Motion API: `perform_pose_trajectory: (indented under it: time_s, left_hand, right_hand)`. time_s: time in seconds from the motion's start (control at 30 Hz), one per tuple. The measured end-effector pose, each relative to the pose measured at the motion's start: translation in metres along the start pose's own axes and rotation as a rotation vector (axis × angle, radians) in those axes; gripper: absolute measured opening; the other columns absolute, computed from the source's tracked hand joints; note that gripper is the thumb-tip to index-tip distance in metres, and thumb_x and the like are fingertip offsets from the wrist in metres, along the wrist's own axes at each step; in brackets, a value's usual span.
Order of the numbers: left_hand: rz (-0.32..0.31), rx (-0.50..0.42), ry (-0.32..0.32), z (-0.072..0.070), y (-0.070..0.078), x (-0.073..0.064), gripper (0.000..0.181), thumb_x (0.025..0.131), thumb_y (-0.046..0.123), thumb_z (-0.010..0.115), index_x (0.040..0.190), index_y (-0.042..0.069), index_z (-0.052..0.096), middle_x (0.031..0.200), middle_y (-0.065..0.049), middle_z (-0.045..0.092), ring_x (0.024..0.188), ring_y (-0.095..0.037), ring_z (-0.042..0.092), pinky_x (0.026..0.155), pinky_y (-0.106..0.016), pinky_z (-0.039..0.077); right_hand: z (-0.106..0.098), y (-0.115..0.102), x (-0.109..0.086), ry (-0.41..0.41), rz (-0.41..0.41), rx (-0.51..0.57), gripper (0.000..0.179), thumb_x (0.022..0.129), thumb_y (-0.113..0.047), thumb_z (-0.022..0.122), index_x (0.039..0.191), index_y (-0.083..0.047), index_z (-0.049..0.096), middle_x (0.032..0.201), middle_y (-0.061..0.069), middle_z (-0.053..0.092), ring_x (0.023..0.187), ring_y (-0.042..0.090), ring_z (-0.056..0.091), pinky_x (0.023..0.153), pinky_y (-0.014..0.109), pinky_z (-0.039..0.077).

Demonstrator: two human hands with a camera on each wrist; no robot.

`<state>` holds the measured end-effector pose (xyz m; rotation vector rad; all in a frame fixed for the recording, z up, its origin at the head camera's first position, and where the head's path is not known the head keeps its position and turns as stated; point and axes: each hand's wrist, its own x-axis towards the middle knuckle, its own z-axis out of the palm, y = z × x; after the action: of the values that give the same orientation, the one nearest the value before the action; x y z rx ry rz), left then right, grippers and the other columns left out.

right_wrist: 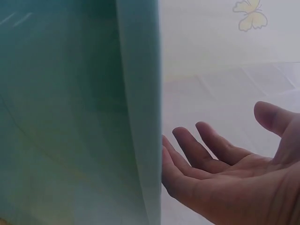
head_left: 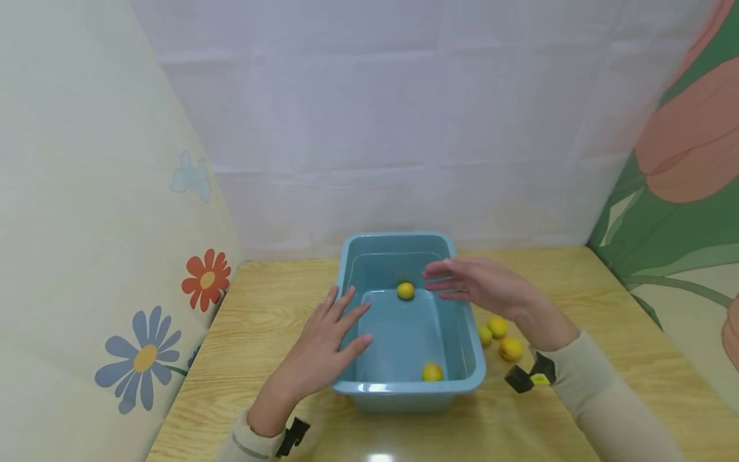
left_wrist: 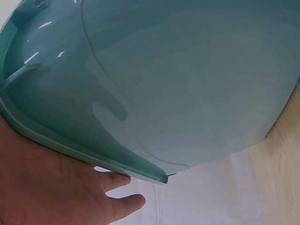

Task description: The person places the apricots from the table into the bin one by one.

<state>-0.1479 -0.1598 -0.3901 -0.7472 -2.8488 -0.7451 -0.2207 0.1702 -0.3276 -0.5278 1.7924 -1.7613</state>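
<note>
Blue basin (head_left: 398,333) points lengthwise front to back, left grip (head_left: 323,346) splayed, right grip (head_left: 484,285) outstretched, both empty.

creased pale backdrop (head_left: 358,122) — wood-grained tabletop (head_left: 277,298)

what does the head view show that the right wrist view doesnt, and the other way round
Only the head view: the left hand, two yellow fruits inside the blue basin, three more fruits on the wooden table to its right, and large flower prints.

Only the right wrist view: a pale yellow butterfly print and a plain look at the right palm.

Both: the right hand, part of the basin, and pale backdrop.
</note>
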Motion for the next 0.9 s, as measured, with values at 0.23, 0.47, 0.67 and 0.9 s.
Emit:
perform_pose_trajectory:
  time_s: [0.23,0.47,0.67,0.9]
  left_hand:
    - [-0.01,-0.004,-0.006,-0.002,0.001,0.0,0.06,0.104,0.056,0.045,0.155,0.024,0.043,0.169,-0.002,0.018,0.157,-0.031,-0.002,0.12,-0.066,0.014]
    - [-0.001,-0.006,0.008,0.0,0.0,-0.001,0.06,0.104,0.054,0.046,0.155,0.023,0.044,0.169,-0.003,0.019,0.157,-0.033,-0.001,0.119,-0.067,0.013]
    - [-0.006,-0.009,0.005,0.001,0.0,0.0,0.06,0.104,0.055,0.046,0.155,0.023,0.044,0.169,-0.003,0.019,0.157,-0.032,-0.001,0.12,-0.066,0.013]
    - [-0.009,-0.01,-0.012,0.0,0.001,0.0,0.06,0.104,0.056,0.044,0.155,0.023,0.044,0.169,-0.001,0.018,0.157,-0.03,-0.003,0.121,-0.064,0.012]
  right_hand:
    - [-0.018,0.006,-0.006,0.007,-0.026,-0.005,0.057,0.109,-0.036,0.044,0.147,0.007,0.043,0.147,0.014,0.053,0.142,0.042,0.042,0.113,0.047,0.041]
    - [-0.039,0.016,-0.022,0.071,-0.056,-0.017,0.063,0.11,-0.037,0.041,0.151,0.011,0.033,0.151,0.018,0.049,0.142,0.043,0.042,0.106,0.036,0.048]
    - [-0.056,0.027,-0.037,0.179,-0.012,-0.035,0.057,0.11,-0.037,0.044,0.146,0.007,0.042,0.14,0.003,0.06,0.134,0.03,0.054,0.102,0.031,0.051]
    - [-0.075,0.055,-0.048,0.211,0.05,-0.081,0.058,0.11,-0.033,0.045,0.151,0.007,0.036,0.148,0.012,0.054,0.14,0.039,0.046,0.109,0.041,0.046]
